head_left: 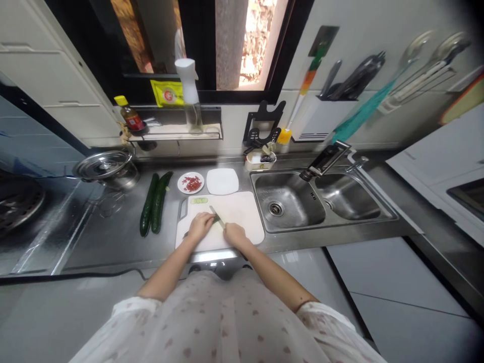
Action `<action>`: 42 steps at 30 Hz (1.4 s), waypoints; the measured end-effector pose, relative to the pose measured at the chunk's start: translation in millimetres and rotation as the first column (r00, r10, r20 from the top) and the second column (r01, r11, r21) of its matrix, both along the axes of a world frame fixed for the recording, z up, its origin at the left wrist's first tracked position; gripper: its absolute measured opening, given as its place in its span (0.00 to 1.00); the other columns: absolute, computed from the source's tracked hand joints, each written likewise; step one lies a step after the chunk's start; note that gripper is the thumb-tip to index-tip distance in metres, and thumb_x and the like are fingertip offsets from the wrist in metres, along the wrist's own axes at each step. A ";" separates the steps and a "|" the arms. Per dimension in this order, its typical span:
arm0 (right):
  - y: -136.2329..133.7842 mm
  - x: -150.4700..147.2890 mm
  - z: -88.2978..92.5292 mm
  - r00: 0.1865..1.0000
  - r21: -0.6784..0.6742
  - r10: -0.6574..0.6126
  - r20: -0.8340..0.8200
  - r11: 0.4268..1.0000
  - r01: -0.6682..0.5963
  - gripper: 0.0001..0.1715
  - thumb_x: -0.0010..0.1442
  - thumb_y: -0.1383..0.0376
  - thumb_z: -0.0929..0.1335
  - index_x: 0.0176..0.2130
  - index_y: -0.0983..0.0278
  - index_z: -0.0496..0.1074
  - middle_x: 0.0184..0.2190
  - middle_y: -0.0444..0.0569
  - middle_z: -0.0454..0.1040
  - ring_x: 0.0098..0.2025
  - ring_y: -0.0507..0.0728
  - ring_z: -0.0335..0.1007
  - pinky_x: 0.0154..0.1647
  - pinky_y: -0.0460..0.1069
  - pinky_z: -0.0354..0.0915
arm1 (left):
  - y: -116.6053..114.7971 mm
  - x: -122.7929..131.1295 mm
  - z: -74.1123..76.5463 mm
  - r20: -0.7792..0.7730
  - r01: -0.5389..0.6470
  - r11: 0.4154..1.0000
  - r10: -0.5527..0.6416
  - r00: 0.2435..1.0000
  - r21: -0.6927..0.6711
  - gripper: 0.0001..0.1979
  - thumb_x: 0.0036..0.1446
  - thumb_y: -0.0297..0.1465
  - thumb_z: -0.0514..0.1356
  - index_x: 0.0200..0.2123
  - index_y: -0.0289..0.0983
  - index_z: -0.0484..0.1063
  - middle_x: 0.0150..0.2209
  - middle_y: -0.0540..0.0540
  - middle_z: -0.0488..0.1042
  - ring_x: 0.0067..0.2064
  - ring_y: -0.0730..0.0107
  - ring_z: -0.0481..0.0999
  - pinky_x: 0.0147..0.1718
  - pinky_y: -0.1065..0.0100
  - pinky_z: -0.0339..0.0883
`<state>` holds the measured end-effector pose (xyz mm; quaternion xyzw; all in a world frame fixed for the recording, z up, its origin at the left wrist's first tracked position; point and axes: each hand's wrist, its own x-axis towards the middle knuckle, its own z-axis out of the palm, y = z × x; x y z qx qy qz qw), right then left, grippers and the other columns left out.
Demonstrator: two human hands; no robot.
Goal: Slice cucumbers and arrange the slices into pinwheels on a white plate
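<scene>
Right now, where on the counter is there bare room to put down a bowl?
The widest bare patch is the counter left of the cucumbers, in front of the pot. The board is bare at its right edge, beside the sink. Crowded: the board's middle, with left hand, right hand and knife; plates behind.

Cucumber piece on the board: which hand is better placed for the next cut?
Right. The right hand has its grip on the knife, blade angled across the cucumber piece; the left hand is curled over that piece, pinning it to the cutting board. Probably best left steadying.
</scene>
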<state>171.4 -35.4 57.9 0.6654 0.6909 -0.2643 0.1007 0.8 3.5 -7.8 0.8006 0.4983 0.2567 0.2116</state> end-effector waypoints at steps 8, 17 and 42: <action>-21.0 19.5 1.4 1.000 0.006 0.022 0.021 1.000 -0.022 0.18 0.64 0.67 0.58 0.44 0.66 0.74 0.42 0.59 0.77 0.44 0.60 0.74 0.39 0.50 0.63 | 0.1 1.0 1.5 -0.045 -0.064 0.996 0.061 0.997 -0.057 0.13 0.62 0.34 0.54 0.44 0.41 0.77 0.42 0.45 0.78 0.45 0.62 0.74 0.46 0.62 0.66; -27.7 46.9 11.8 0.980 0.167 0.006 0.201 0.985 -0.040 0.18 0.66 0.70 0.57 0.50 0.61 0.69 0.40 0.57 0.75 0.44 0.59 0.70 0.43 0.52 0.57 | -2.6 -5.5 3.1 0.124 -0.265 0.961 0.272 0.954 -0.075 0.15 0.62 0.36 0.53 0.46 0.38 0.75 0.46 0.42 0.77 0.48 0.60 0.74 0.49 0.61 0.66; -31.6 64.3 9.8 0.981 0.501 0.086 0.174 0.850 -0.163 0.28 0.63 0.69 0.60 0.61 0.57 0.64 0.39 0.55 0.69 0.42 0.60 0.57 0.52 0.56 0.45 | 5.3 2.3 61.1 0.191 0.163 0.933 -0.104 0.976 -0.322 0.14 0.51 0.38 0.63 0.39 0.38 0.78 0.39 0.45 0.79 0.40 0.63 0.76 0.43 0.65 0.69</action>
